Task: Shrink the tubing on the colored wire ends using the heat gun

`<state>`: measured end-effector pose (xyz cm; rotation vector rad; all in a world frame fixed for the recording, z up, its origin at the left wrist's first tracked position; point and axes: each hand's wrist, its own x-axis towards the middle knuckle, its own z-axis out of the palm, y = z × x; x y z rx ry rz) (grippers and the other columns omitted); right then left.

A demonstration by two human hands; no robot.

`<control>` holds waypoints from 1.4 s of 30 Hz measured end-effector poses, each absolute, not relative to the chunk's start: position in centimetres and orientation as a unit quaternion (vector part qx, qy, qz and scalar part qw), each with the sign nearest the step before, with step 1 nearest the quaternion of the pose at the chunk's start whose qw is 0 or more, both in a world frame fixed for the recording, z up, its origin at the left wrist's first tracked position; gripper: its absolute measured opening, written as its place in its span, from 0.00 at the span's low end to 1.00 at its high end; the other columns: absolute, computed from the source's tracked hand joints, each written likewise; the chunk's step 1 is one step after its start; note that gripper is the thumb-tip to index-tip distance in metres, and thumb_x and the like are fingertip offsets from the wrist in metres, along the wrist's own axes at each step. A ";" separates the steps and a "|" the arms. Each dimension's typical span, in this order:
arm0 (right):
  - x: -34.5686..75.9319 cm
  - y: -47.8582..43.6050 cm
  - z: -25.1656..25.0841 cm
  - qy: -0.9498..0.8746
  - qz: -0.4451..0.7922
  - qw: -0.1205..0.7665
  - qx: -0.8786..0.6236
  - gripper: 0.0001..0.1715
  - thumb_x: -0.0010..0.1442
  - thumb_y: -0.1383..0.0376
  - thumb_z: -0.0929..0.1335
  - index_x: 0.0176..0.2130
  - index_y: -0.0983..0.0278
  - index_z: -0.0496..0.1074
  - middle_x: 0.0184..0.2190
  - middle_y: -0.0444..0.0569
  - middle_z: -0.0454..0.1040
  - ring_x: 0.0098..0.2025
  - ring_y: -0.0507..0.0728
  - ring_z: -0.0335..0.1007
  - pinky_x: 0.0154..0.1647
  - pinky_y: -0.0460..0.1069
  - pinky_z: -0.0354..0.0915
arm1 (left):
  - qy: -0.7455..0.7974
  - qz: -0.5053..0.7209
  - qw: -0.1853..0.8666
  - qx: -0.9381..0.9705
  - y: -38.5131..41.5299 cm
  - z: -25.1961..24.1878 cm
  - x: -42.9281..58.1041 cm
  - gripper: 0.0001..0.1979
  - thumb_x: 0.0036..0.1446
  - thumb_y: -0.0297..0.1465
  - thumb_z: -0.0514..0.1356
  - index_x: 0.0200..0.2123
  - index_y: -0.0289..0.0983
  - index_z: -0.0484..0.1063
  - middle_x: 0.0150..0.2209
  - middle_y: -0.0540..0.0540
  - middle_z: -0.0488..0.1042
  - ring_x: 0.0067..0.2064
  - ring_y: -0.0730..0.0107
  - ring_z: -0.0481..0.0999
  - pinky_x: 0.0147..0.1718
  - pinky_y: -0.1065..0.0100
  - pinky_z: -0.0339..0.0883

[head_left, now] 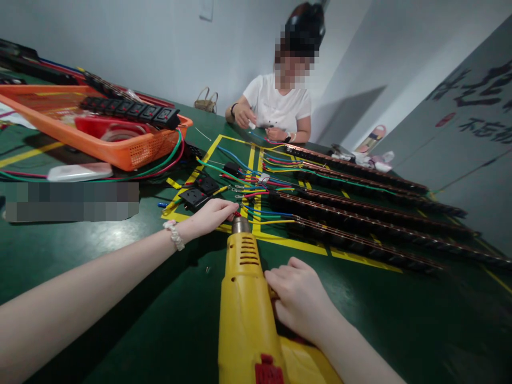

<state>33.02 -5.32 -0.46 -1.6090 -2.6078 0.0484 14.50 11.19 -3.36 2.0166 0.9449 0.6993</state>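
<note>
A yellow heat gun (244, 298) fills the lower middle of the view, its metal nozzle (240, 225) pointing away from me. My right hand (298, 290) is wrapped round its handle. Just beyond the nozzle, my left hand (212, 217) is closed in a pinch, with a bit of red wire (236, 215) showing at the fingertips. Most of that wire is hidden by the fingers and nozzle. Past my left hand lie black sockets (194, 198) and loose coloured wires with ring terminals (238, 188). Long black strips with copper bars (344, 216) stretch off to the right.
An orange basket (136, 154) holding a black socket strip (130, 109) stands at the left. Yellow tape lines (288, 242) mark the green table (168, 330). Across it sits a person in a white shirt (280, 104), hands near wires. A white object (80, 172) lies before the basket.
</note>
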 end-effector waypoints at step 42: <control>40.4 -10.4 1.6 -0.669 0.127 0.179 -0.710 0.25 0.60 0.55 0.59 0.55 0.60 0.57 0.43 0.51 0.68 0.41 0.55 0.68 0.40 0.50 0.66 | 0.397 0.246 0.367 0.805 11.2 -3.4 14.5 0.25 0.57 0.46 0.44 0.23 0.31 0.64 0.24 0.49 0.66 0.25 0.79 0.59 0.25 0.75 0.51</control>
